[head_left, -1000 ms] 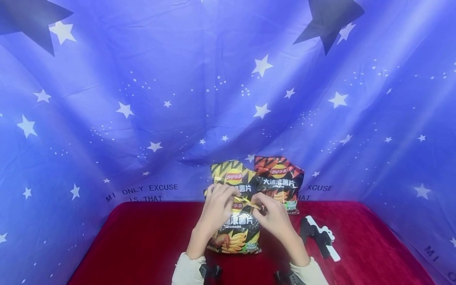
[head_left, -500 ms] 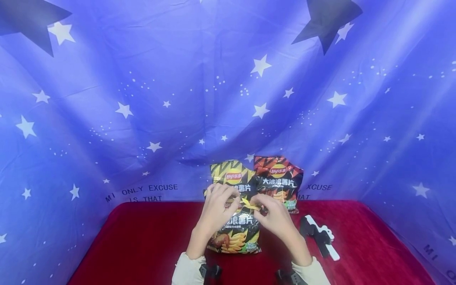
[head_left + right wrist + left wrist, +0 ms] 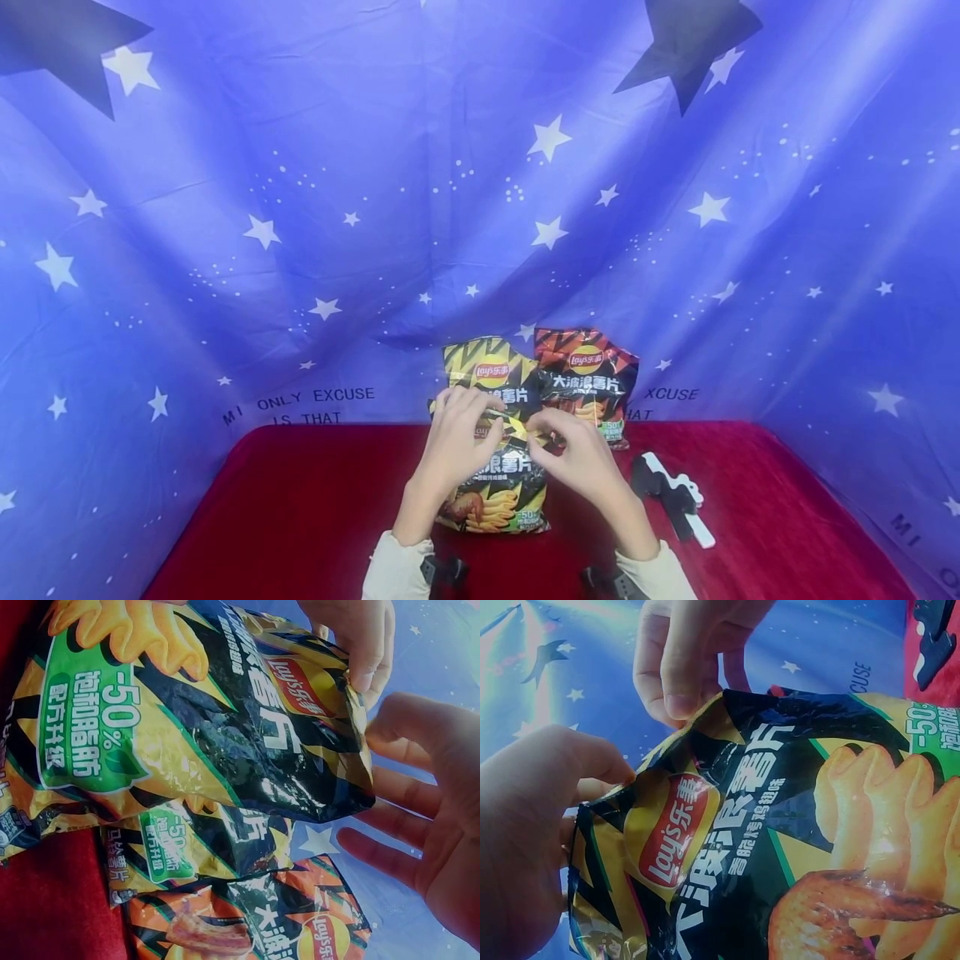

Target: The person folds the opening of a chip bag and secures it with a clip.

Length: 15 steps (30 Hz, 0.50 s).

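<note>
A yellow and black potato chip bag [image 3: 498, 500] stands in front of me with both hands at its top edge. My left hand [image 3: 453, 442] pinches the left part of that edge, with the thumb in front and fingers behind. At the right part, my right hand [image 3: 573, 450] pinches the rim between thumb and index finger. Its other fingers spread loosely behind the bag, as the right wrist view shows on the right hand [image 3: 442, 802]. In the left wrist view the bag's rim is folded or creased between the hands, beside the Lay's logo [image 3: 673, 829].
Directly behind stands a second yellow and black chip bag [image 3: 491, 354], partly hidden. A red and black chip bag [image 3: 588, 362] is at its right. Black and white flat pieces [image 3: 675, 500] lie on the red cloth [image 3: 300, 508] at the right. A blue star-printed curtain [image 3: 375, 167] encloses the back.
Both hands stay nearly in place. The bag's yellow top rim between them has shifted, from a narrow twisted strip to a broader flap. The other bags and pieces have not moved.
</note>
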{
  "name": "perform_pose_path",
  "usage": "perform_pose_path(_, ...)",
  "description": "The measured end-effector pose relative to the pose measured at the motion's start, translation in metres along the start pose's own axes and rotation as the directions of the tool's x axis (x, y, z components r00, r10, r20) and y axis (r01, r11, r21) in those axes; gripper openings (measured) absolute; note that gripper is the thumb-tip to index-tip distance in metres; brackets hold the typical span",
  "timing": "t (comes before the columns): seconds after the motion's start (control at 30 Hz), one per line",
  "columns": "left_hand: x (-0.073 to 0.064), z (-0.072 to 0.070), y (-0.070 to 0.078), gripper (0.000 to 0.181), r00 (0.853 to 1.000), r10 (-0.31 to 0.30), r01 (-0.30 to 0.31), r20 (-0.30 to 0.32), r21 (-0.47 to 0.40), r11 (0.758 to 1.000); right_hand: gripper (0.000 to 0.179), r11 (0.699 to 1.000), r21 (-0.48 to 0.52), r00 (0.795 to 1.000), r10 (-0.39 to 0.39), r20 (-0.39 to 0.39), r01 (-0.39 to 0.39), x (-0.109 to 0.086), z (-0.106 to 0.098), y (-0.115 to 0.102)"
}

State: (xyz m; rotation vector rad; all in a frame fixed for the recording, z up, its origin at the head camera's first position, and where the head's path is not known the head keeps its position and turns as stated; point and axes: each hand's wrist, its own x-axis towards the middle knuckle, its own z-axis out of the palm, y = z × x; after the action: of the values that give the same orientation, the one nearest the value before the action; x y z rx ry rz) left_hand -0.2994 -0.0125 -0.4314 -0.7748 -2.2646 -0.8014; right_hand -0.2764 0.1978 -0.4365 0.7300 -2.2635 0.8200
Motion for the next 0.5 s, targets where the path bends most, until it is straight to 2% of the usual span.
perform_pose_path(0.27, -0.0002, 0.0014, -0.0007, 0.010, 0.998, 0.043, -0.042, -0.036, 0.020, 0.999, 0.024, 0.999, 0.006, 0.997, 0.050, -0.057, -0.050, -0.0002, 0.0044, 0.0000)
perform_pose_path(0.4, -0.0005, 0.0016, -0.0016, 0.011, 0.998, 0.049, -0.048, -0.038, 0.030, 0.998, 0.024, 0.990, 0.107, 0.994, 0.102, -0.041, -0.097, -0.0008, 0.0062, 0.0022)
perform_pose_path(0.5, -0.0006, 0.0014, -0.0018, 0.011, 0.998, 0.050, -0.049, -0.035, 0.029, 0.998, 0.022, 0.967, 0.212, 0.989, 0.146, -0.005, -0.141, -0.0006, 0.0065, 0.0045)
